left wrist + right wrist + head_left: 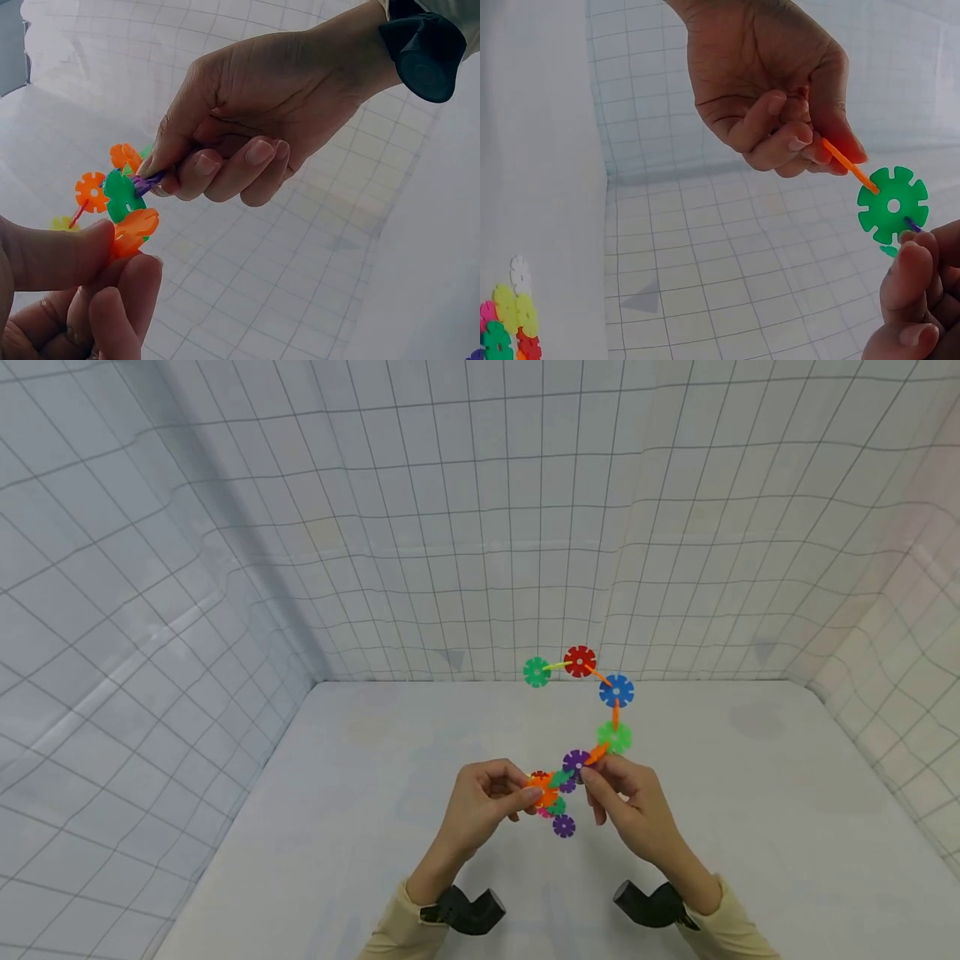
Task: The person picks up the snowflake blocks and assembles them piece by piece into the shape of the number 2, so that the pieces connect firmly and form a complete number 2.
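Observation:
My left hand (pixel 486 802) pinches an orange notched disc (pixel 543 791) between thumb and fingers. A green notched disc (pixel 892 204) links it edgewise to a purple disc (pixel 576 764), which my right hand (pixel 633 806) pinches. From the purple disc a chain of interlocked discs curves up and away: orange (pixel 597 753), light green (pixel 615 737), orange, blue (pixel 617 691), orange, red (pixel 580 661), yellow, then green (pixel 537 672) at the far end. In the left wrist view, my fingertips hide part of the orange disc (pixel 135 231).
Several other discs, white (pixel 520 274), yellow (pixel 526 313), red (pixel 529 345) and pink among them, lie on the white table (pixel 360 827). A purple disc (pixel 564 826) shows below the hands. Grid-patterned sheeting (pixel 480 527) stands behind and on both sides.

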Tool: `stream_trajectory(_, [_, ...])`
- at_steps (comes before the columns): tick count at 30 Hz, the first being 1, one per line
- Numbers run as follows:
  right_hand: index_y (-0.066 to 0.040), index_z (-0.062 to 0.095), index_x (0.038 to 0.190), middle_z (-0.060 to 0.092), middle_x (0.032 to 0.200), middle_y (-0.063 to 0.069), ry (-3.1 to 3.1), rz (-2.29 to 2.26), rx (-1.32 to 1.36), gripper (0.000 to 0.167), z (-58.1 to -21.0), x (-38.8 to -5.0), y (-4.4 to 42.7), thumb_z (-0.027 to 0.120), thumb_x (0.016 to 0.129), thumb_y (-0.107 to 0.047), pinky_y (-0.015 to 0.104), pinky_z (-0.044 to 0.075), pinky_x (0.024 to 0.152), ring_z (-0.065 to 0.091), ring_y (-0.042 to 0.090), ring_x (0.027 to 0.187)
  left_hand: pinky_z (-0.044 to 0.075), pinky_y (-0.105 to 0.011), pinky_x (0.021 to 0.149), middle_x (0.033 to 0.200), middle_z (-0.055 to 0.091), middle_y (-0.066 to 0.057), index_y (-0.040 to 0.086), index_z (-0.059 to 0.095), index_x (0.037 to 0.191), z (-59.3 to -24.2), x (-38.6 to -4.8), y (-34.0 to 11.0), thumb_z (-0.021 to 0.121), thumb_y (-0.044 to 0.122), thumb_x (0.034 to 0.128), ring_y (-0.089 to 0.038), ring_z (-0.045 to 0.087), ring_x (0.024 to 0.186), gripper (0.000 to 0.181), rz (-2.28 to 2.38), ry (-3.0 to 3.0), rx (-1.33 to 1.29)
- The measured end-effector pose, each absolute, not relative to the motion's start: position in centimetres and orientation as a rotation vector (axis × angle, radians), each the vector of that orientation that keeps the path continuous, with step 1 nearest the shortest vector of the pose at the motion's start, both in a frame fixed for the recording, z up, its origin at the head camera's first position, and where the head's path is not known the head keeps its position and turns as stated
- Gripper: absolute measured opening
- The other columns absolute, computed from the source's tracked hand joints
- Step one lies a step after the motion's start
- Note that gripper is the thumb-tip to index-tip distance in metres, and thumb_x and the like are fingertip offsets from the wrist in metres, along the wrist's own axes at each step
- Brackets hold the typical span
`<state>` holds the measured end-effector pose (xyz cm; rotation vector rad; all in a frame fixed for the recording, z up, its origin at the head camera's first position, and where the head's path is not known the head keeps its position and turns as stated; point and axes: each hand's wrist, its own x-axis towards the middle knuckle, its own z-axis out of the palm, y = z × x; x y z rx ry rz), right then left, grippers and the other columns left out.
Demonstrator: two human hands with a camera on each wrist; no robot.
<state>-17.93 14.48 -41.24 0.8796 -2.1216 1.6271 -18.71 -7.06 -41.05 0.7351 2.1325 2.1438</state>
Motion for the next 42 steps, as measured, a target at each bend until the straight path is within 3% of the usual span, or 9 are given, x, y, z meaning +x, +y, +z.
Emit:
stream_trajectory(11, [-0.013,0.055,0.076,0.05,0.055,-0.007,-2.114,1.654,0.876,0.029,-41.31,-17.9,14.48,0.051,0.09,0.012,0.024,0.033,0.037,0.05,0.009,0.044,0.049,-0.024,0.052,0.07,0.064,-0.024,-0.01,0.062,0.079,-41.29,-18.67,-6.66,0.068,-0.002,0.084,-0.015,0.062,0.058,0.011,2.198,2.101,0.671])
stream_trajectory(27, [-0.007,0.053,0.076,0.048,0.054,0.001,-2.081,1.671,0.931,0.029,-41.27,-17.94,14.39,0.049,0.087,0.02,0.024,0.031,0.035,0.048,0.012,0.043,0.05,-0.025,0.053,0.068,0.063,-0.022,-0.009,0.06,0.077,-41.84,-19.12,-6.7,0.066,-0.001,0.0852,-0.015,0.061,0.056,0.013,2.192,2.093,0.688])
stream_trajectory(42, [-0.009,0.054,0.078,0.05,0.055,-0.001,-2.139,1.707,0.887,0.025,-41.97,-18.34,14.33,0.05,0.091,0.012,0.025,0.033,0.035,0.051,0.012,0.044,0.051,-0.026,0.053,0.068,0.063,-0.02,-0.007,0.062,0.077,-41.98,-19.13,-6.46,0.067,-0.002,0.0848,-0.016,0.06,0.056,0.011,2.179,2.118,0.69])
